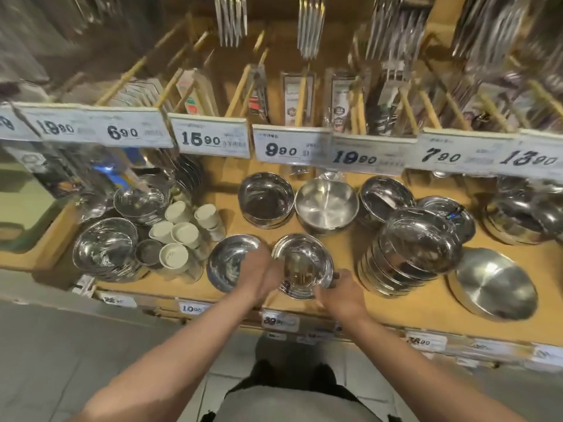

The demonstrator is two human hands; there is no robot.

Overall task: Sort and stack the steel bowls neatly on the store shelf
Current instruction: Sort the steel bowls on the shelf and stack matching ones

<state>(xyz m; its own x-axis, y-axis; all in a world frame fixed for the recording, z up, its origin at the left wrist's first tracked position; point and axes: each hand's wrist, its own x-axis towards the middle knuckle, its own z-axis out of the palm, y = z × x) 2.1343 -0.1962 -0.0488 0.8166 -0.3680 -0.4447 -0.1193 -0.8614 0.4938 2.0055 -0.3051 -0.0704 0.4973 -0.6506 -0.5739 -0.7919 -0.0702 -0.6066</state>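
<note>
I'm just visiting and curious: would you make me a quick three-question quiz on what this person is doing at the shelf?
1. True or false: both hands are on the same steel bowl.
2. Which price tag hangs nearest above the left hand? A) 9.90 B) 7.90 C) 13.90
3. What stands left of the front-left bowl?

Key
1. True; the right hand holds its near rim, the left hand its left edge.
2. A, the 9.90 tag.
3. A cluster of white cups.
</note>
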